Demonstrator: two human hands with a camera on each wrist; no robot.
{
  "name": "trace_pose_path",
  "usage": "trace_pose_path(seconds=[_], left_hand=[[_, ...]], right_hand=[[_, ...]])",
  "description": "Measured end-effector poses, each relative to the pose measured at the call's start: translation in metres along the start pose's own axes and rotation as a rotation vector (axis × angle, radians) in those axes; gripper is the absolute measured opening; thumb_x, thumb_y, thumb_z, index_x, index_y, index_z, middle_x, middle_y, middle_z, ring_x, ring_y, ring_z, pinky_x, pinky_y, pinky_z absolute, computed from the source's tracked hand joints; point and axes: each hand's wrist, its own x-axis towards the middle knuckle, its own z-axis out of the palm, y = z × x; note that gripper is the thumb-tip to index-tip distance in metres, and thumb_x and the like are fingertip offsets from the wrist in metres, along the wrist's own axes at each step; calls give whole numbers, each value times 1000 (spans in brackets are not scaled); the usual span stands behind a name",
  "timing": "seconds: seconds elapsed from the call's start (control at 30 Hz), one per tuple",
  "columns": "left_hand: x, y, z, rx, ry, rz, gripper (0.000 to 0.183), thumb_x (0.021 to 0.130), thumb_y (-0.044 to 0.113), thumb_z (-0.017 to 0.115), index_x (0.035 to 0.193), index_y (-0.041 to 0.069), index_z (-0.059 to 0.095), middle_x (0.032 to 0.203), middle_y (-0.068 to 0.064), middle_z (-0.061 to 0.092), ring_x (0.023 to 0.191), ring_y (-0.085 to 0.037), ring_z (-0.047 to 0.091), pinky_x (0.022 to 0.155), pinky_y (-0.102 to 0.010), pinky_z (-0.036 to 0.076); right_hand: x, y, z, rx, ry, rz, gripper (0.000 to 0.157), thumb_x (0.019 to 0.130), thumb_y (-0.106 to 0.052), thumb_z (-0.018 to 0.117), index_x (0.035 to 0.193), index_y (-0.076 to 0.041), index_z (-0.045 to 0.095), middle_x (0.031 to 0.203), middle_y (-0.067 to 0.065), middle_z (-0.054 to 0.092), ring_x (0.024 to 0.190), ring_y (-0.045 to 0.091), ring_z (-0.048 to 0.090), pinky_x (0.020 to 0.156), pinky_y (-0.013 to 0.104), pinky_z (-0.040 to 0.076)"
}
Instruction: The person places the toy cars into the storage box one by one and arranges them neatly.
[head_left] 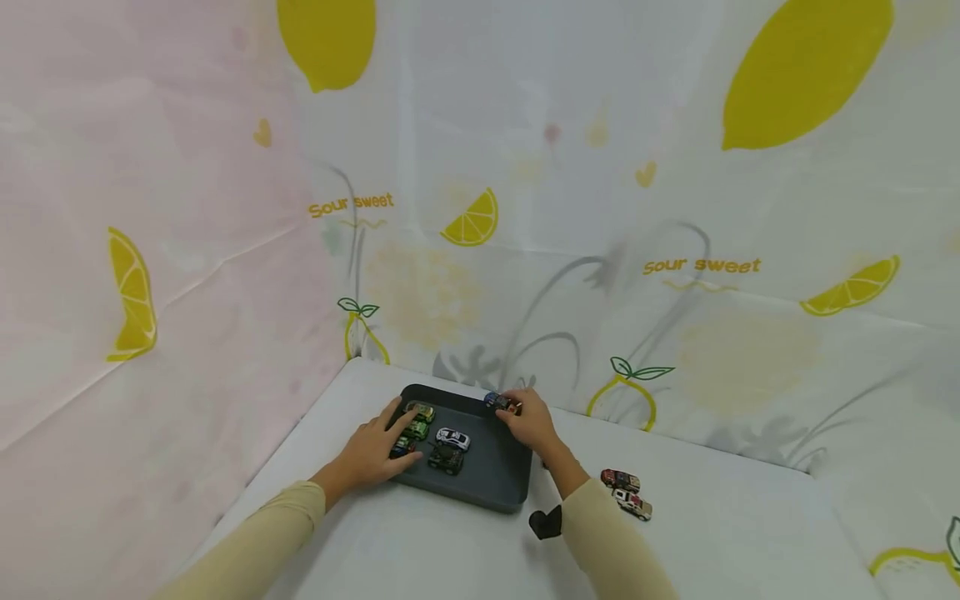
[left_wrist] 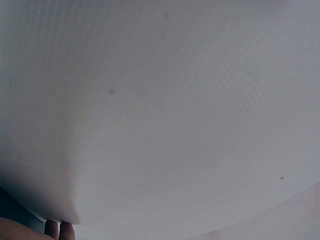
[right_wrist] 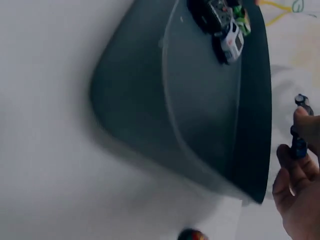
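A dark grey tray [head_left: 491, 462] holds several toy cars, among them a white car [head_left: 453, 438], a dark green tank-like vehicle [head_left: 446, 459] and a green car [head_left: 417, 429]. Over the tray's left rim lies my left hand [head_left: 367, 454], its fingers extended across the green cars, its thumb by a blue-and-green car [head_left: 402, 448]. Only a few fingertips [left_wrist: 66, 231] show in the left wrist view. With thumb and fingers my right hand [head_left: 531, 421] pinches a dark blue toy car [right_wrist: 299, 145] above the tray's far right rim; the hand partly covers it.
On the white table right of the tray, a red-and-black car [head_left: 620, 479] and a white-and-tan car [head_left: 633, 504] lie side by side. A black heart shape [head_left: 546, 523] shows near my right sleeve. Lemon-printed cloth [head_left: 510, 308] hangs behind and at the left.
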Motion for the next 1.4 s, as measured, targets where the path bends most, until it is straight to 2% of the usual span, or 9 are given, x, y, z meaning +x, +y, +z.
trace_pose_path(seconds=[0.2, 0.4, 0.57, 0.73, 0.8, 0.97, 1.17, 1.4], left_hand=[[2, 0, 1, 8, 10, 9, 78, 91, 56, 61, 153, 15, 38, 158, -25, 28, 119, -49, 55, 92, -65, 44], [4, -1, 4, 13, 23, 11, 79, 90, 56, 62, 153, 16, 38, 158, -24, 28, 118, -49, 55, 92, -64, 45], [3, 2, 8, -2, 3, 10, 78, 90, 55, 62, 153, 15, 38, 158, -25, 27, 118, -49, 56, 91, -64, 45], [1, 6, 12, -9, -13, -2, 78, 91, 56, 61, 153, 16, 38, 159, -24, 26, 120, -49, 54, 93, -64, 45], [0, 8, 11, -18, -5, -3, 77, 90, 55, 62, 153, 15, 39, 159, -25, 27, 120, -49, 54, 93, -64, 45], [0, 8, 9, -28, 23, 5, 77, 90, 54, 63, 151, 13, 41, 158, -25, 29, 118, -50, 55, 93, -64, 44], [2, 6, 7, -12, 1, -7, 76, 91, 55, 61, 152, 14, 40, 158, -25, 27, 120, -49, 55, 93, -64, 44], [1, 1, 3, -3, -1, -26, 77, 91, 55, 61, 152, 15, 39, 160, -24, 26, 122, -49, 53, 95, -65, 43]], right_hand=[[3, -10, 19, -50, -46, -37, 31, 87, -19, 76, 116, -7, 73, 97, 11, 67, 81, 22, 61, 69, 36, 49], [4, -17, 35, -67, -79, -65, 32, 86, -22, 77, 115, -7, 75, 105, 12, 69, 92, 27, 63, 77, 40, 50], [0, -11, 48, -73, -102, -18, 30, 87, -21, 76, 113, -7, 73, 100, 11, 66, 86, 24, 62, 75, 39, 49], [-6, -3, 56, -31, -90, 57, 29, 86, -18, 77, 110, -3, 71, 94, 10, 66, 84, 24, 62, 77, 41, 51], [-7, -2, 58, -9, -80, 66, 29, 85, -17, 78, 110, -2, 71, 96, 11, 68, 88, 27, 64, 80, 43, 52], [-4, 2, 63, 5, -66, 39, 28, 85, -18, 78, 108, -4, 73, 107, 15, 71, 101, 34, 65, 88, 48, 51], [-4, 3, 66, 13, -47, -10, 26, 87, -15, 74, 109, -2, 74, 101, 15, 67, 92, 28, 62, 82, 43, 51], [-2, 0, 73, 133, -30, -13, 24, 88, -4, 66, 110, 2, 73, 100, 17, 62, 89, 26, 57, 78, 41, 49]])
